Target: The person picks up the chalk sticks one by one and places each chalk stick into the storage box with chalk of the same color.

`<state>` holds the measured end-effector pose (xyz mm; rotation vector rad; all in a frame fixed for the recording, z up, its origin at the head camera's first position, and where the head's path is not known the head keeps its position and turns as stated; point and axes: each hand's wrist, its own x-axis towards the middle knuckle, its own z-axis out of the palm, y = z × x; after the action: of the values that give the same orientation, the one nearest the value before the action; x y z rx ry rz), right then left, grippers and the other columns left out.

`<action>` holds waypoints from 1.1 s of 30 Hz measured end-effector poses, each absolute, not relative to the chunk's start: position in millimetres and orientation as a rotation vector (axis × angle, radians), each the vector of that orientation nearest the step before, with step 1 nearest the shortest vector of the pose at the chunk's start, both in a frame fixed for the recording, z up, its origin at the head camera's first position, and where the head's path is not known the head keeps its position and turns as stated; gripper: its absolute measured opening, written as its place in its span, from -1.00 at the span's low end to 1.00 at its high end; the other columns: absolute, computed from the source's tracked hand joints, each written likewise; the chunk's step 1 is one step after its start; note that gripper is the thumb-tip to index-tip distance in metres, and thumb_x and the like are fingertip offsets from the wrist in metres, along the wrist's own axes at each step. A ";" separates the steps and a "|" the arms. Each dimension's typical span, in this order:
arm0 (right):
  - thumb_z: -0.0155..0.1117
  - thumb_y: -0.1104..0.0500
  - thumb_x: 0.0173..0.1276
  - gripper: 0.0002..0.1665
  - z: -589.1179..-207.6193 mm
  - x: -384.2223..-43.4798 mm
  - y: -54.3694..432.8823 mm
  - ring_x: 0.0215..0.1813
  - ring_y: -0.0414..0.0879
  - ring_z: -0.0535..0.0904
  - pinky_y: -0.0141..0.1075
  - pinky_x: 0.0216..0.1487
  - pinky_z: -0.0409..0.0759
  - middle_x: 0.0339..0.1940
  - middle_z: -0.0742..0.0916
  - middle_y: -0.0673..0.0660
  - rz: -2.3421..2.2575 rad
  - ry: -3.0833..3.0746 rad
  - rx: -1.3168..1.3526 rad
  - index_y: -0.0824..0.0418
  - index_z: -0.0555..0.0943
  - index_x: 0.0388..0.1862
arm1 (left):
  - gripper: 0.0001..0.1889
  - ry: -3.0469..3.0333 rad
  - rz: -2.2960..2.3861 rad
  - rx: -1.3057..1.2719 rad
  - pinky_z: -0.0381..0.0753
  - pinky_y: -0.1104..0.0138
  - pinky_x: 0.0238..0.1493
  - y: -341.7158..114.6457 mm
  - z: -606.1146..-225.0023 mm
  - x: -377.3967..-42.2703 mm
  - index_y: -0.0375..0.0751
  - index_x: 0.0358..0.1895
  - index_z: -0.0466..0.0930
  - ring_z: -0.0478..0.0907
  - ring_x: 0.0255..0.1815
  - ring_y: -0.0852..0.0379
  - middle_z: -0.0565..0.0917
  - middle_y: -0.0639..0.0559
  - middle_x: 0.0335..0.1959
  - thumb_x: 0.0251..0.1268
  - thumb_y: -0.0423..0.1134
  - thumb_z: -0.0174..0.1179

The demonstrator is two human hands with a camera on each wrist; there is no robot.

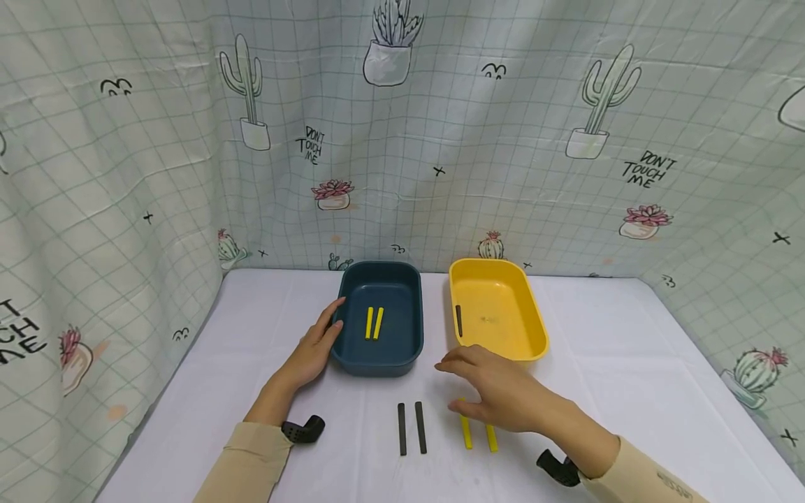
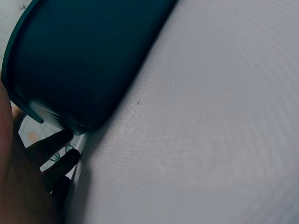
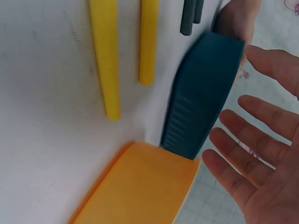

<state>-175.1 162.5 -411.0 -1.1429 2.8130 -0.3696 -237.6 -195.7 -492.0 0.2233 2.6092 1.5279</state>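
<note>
My left hand point(image 1: 316, 347) rests at the left rim of a dark blue bin point(image 1: 377, 365), its fingers loosely spread against the wall. Two yellow sticks point(image 1: 378, 324) lie in this bin. In the left wrist view, some fingers point(image 2: 60, 165) show relaxed outside the bin. My right hand point(image 1: 503, 391) is held over the table just in front of a yellow bin point(image 1: 534, 328), its fingers apart and nothing in them. One black stick point(image 1: 459, 321) lies in the yellow bin. Below the right hand are two more yellow sticks point(image 1: 492, 439), partly covered by it in the head view.
Two black sticks point(image 1: 421, 427) lie side by side on the white-covered table point(image 1: 352, 454), left of the loose yellow sticks. Behind the bins hangs a patterned cloth point(image 1: 390, 140) that also encloses both sides. Each wrist wears a black device point(image 1: 305, 429).
</note>
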 end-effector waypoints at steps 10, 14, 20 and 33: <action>0.53 -0.18 0.29 -0.28 -422.7 -168.0 166.8 0.19 -0.15 0.59 -0.15 0.27 0.64 0.26 0.63 -0.05 -0.375 2.741 -1.080 0.03 0.59 0.37 | -0.44 2.607 1.531 0.219 -0.22 -0.44 0.56 -196.4 -492.5 -238.7 0.33 0.67 -0.04 -0.08 0.71 -0.32 0.00 -0.10 0.73 0.74 0.11 -0.27; 0.56 -0.19 0.25 -0.25 -426.3 -165.0 169.2 0.19 -0.13 0.59 -0.13 0.28 0.63 0.25 0.63 -0.03 -0.352 2.744 -1.098 0.06 0.60 0.35 | -0.44 2.618 1.525 0.218 -0.21 -0.45 0.55 -196.6 -491.4 -238.0 0.32 0.68 -0.04 -0.06 0.70 -0.34 0.01 -0.12 0.73 0.73 0.12 -0.26; 0.59 -0.23 0.18 -0.21 -431.8 -161.5 171.8 0.19 -0.11 0.58 -0.09 0.29 0.61 0.25 0.62 -0.04 -0.321 2.732 -1.074 0.02 0.60 0.34 | -0.43 2.624 1.518 0.207 -0.16 -0.45 0.55 -196.9 -490.1 -238.5 0.32 0.68 -0.04 -0.05 0.70 -0.34 0.03 -0.13 0.72 0.73 0.14 -0.27; 0.62 -0.24 0.11 -0.17 -439.9 -153.5 174.6 0.20 -0.14 0.53 -0.08 0.28 0.60 0.21 0.59 -0.09 -0.301 2.712 -1.050 -0.03 0.60 0.34 | -0.44 2.619 1.515 0.192 -0.20 -0.44 0.56 -196.2 -491.3 -237.3 0.33 0.67 -0.03 -0.05 0.71 -0.32 0.02 -0.08 0.73 0.73 0.13 -0.26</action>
<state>-153.5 174.6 -439.9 -1.0500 2.7116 -0.3014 -237.3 -196.2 -491.3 0.1918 2.6187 1.5147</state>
